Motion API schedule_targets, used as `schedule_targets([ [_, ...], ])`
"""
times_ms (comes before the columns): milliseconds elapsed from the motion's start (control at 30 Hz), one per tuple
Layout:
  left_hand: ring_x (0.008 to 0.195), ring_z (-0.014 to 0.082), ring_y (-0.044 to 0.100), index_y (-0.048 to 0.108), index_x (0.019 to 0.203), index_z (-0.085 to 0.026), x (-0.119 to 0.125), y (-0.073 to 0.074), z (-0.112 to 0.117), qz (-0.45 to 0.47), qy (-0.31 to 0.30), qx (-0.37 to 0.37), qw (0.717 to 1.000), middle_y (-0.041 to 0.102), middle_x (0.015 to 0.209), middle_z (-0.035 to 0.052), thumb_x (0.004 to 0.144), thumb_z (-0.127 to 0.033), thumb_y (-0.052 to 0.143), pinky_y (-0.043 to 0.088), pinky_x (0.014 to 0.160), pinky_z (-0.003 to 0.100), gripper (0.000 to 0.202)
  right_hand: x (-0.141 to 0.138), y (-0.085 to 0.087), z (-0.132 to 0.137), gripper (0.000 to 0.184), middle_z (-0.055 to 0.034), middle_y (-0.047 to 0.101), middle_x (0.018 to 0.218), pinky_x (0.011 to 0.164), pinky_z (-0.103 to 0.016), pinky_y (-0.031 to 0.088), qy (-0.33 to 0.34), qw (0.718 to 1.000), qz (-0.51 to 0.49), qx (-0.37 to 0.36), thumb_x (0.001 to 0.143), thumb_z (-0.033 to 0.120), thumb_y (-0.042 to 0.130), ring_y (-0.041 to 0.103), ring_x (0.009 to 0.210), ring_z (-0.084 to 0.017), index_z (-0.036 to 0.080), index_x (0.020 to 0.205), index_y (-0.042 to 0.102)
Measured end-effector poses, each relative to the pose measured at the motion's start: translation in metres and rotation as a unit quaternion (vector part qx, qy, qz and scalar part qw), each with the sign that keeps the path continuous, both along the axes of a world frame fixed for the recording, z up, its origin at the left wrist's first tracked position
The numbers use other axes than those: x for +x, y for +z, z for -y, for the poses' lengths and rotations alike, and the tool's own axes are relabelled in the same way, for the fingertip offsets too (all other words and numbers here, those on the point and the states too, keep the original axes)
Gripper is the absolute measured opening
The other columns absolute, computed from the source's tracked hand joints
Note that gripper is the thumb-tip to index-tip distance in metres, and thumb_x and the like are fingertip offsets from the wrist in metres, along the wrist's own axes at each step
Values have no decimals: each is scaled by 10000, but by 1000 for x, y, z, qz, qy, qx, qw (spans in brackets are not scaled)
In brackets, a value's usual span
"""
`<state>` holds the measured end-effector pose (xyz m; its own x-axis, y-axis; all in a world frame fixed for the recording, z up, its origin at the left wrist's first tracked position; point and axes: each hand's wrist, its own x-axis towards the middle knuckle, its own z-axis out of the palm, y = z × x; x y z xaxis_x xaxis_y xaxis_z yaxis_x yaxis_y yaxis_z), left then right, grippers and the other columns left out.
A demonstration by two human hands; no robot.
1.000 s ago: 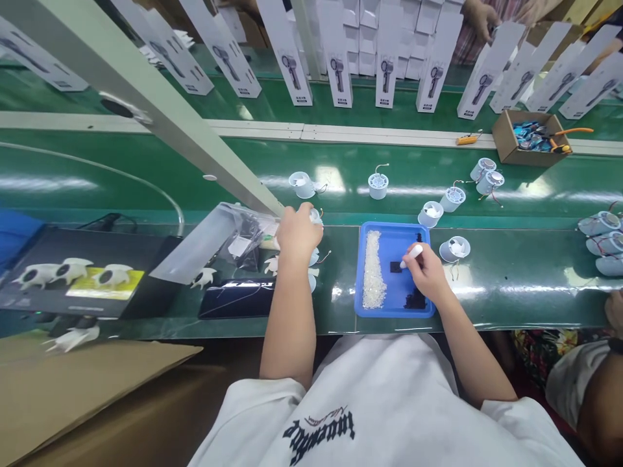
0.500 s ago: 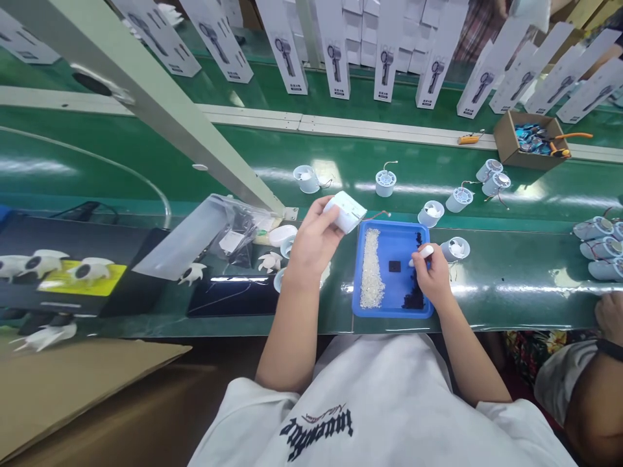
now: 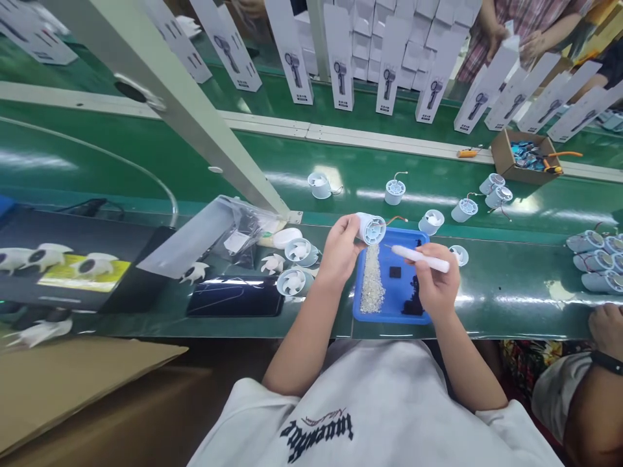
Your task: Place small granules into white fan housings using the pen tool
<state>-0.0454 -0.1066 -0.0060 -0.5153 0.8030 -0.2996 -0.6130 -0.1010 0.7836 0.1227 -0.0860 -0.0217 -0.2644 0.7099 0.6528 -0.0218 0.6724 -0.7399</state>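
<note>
My left hand (image 3: 341, 246) is closed around a pale blue fan housing (image 3: 374, 229), tilted so that its ribbed end faces right. A thin wire lead sticks out of that end. In my right hand (image 3: 440, 282) is a white pen-shaped tool (image 3: 421, 259), its thin tip pointing left, just short of the housing. Both hands are above a blue tray (image 3: 390, 316). On the tray lie a strip of small clear pieces (image 3: 372, 285), a heap of small black pieces (image 3: 413, 301) and a black square (image 3: 394, 272). My right hand hides part of the black heap.
Several more fan housings (image 3: 395, 191) stand on the green bench, with a cluster (image 3: 596, 261) at far right. Left are loose white fan blades (image 3: 272, 263), a dark flat panel (image 3: 233, 298) and a slanted post (image 3: 209, 123). Another person's hand (image 3: 606, 324) rests at the right edge.
The fan housing has turned in my left hand, bringing its ribbed end into view, and shifted right. My right hand has lifted the white tool from the black pieces towards the housing.
</note>
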Motion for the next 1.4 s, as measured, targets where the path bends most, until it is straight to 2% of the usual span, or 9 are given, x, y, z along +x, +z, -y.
schedule_targets([
  [233,703,83,562,579,766,-151,13,6,2,-24,-41,35,998,596,761,-6,767,-325,709,510,661,202,217,-1,7,1,139,-35,568,989,707,-360,594,14,999,-36,-26,922,209,562,670,883,-181,277,1040,541],
  [500,639,69,517,538,736,-158,18,12,2,-62,-83,21,994,546,707,-27,769,-290,690,460,600,186,204,2,2,0,168,-42,608,911,635,-335,563,-53,996,24,-69,893,386,584,654,728,-168,240,966,544],
  [600,548,50,421,470,655,-177,24,19,-2,-133,13,51,990,456,609,-54,765,-294,696,384,536,172,278,1,8,8,173,19,571,648,488,-259,447,-54,983,132,-113,863,386,607,533,509,-119,216,887,593],
  [700,486,54,336,319,559,-184,34,33,-1,-177,119,143,966,293,544,-59,796,-379,656,374,519,195,455,0,16,24,259,61,454,489,413,-234,324,40,966,191,-167,907,430,514,377,393,-86,197,879,622],
  [933,606,104,435,359,633,-206,45,41,-3,-265,187,264,908,351,664,-23,832,-515,552,497,698,287,415,-12,22,42,505,69,311,492,418,-246,227,130,948,52,-285,915,632,412,265,424,-82,178,879,632],
  [1033,725,116,494,399,786,-221,38,27,-21,-356,119,220,901,433,806,-5,824,-559,579,484,749,285,385,-15,23,24,504,72,298,516,433,-249,213,81,952,48,-292,901,633,425,249,444,-84,174,935,632],
  [1167,843,152,548,370,876,-221,13,17,-60,-432,-52,17,900,424,831,-3,807,-351,674,472,825,320,338,-4,15,-9,421,57,348,523,472,-260,242,3,946,164,-281,888,539,454,308,476,-99,167,880,652],
  [1267,1008,256,577,417,975,-202,-7,14,-97,-507,-104,-136,845,489,890,30,622,-148,805,437,945,424,527,8,5,-21,331,49,392,543,506,-260,279,-52,934,220,-276,881,455,460,368,509,-111,180,836,639],
  [1400,1241,436,452,543,932,-176,-17,10,-134,-584,-184,-226,758,513,1168,175,500,-24,818,316,1045,582,534,9,-7,-14,213,65,449,573,510,-242,354,-69,944,169,-275,774,390,614,430,514,-108,204,878,601],
])
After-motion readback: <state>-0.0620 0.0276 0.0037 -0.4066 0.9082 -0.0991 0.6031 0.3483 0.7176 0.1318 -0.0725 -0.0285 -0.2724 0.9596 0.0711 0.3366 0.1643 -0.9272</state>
